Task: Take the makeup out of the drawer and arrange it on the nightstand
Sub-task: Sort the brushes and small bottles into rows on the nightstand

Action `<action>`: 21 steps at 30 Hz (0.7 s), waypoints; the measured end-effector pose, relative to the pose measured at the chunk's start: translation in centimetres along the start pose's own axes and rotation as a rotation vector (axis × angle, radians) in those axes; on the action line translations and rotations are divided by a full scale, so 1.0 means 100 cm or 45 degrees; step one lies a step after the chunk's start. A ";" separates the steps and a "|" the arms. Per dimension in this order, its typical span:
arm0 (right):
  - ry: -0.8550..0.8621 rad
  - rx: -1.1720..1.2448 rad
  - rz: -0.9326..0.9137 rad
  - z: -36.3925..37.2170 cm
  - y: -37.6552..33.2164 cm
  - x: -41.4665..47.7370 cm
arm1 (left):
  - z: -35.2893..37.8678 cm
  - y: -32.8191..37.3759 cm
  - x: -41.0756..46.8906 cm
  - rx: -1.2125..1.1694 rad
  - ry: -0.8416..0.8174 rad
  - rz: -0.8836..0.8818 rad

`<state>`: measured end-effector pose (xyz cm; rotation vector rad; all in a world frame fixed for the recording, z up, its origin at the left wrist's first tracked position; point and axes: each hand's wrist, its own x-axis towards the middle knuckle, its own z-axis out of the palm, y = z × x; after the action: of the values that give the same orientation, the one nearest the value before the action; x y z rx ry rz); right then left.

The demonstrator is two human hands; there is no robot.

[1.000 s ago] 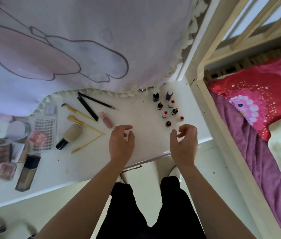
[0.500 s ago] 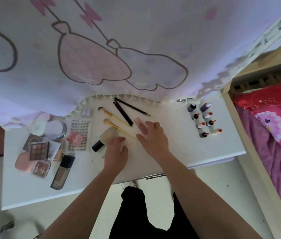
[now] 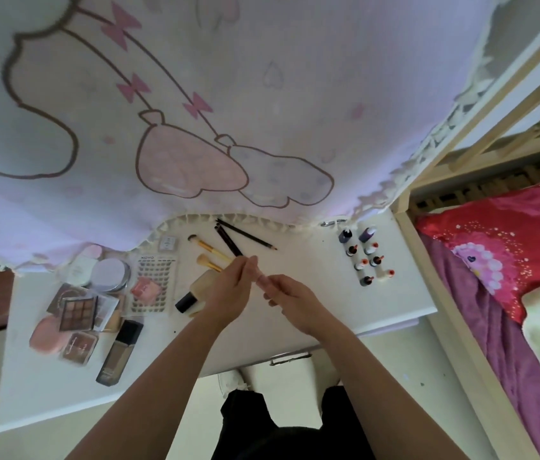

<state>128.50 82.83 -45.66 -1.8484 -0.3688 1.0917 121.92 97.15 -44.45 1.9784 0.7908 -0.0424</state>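
Head view. Left hand [image 3: 228, 293] and right hand [image 3: 291, 302] meet above the middle of the table [image 3: 328, 313], each pinching one end of a pink tube [image 3: 257, 273]; the grip is blurred. Other makeup lies on the table: brushes [image 3: 208, 249] far, palettes [image 3: 77, 312] left, bottles [image 3: 366, 257] upright at right. Risk: the slim tube slips from the fingertips and rolls off the near edge or topples the bottles.

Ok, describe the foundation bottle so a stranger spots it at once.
Start at the white nightstand beside the bed. At its left end lies a cluster of palettes; the foundation bottle lies at the cluster's near edge. Only it is a square tan bottle with a black cap.
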 end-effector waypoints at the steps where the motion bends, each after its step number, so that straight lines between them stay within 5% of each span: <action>1: -0.008 0.126 0.049 -0.004 -0.007 -0.007 | -0.002 0.009 -0.002 0.124 0.008 0.031; 4: 0.090 0.368 0.114 -0.007 -0.024 -0.019 | -0.006 0.033 -0.009 0.344 0.046 0.121; 10: 0.336 0.563 0.052 -0.009 -0.039 -0.040 | 0.001 0.070 -0.018 0.149 0.112 0.183; 16: 0.777 0.208 -0.262 -0.022 -0.025 -0.055 | 0.017 0.098 -0.033 -0.171 -0.005 -0.045; 19: 0.828 -0.161 -0.444 -0.031 -0.021 -0.065 | 0.024 0.100 -0.037 -0.333 -0.123 -0.263; 21: 0.788 -0.134 -0.476 -0.032 -0.019 -0.070 | 0.026 0.098 -0.037 -0.361 -0.154 -0.297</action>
<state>127.50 77.58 -39.80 -1.9971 -0.3841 0.2269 125.07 90.01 -36.91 1.5957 0.8924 -0.1763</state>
